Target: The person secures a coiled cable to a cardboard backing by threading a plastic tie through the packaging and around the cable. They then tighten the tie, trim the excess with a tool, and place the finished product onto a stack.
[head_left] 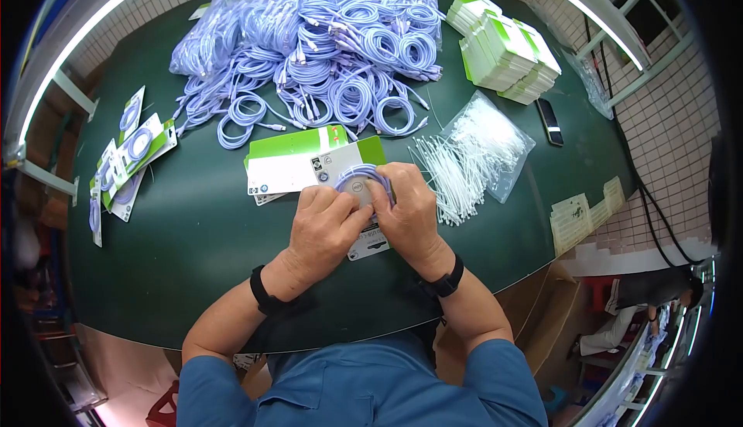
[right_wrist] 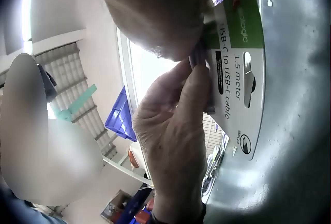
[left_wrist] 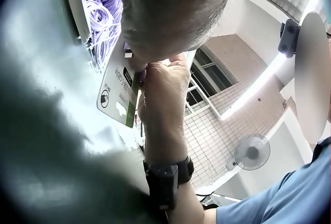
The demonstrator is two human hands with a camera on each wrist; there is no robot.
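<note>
Both hands meet over a white-and-green packaging card [head_left: 329,165] with a coiled lilac USB cable [head_left: 357,171] on its face. My left hand [head_left: 329,226], fingers curled, pinches the card and coil at their left side. My right hand [head_left: 410,206] grips the coil and card at the right, its thumb lying over the loop. The right wrist view shows the lower part of the card [right_wrist: 240,79], printed "1.5 meter" and "USB-C to USB-C cable", with a hanging slot. Fingers hide much of the coil.
More cards [head_left: 282,168] lie just left of the hands. A large heap of coiled lilac cables [head_left: 325,55] fills the back, with stacked cards [head_left: 503,51] to its right. White cable ties [head_left: 464,156] spill from a plastic bag near a phone [head_left: 550,122]. Carded cables [head_left: 128,160] sit at left.
</note>
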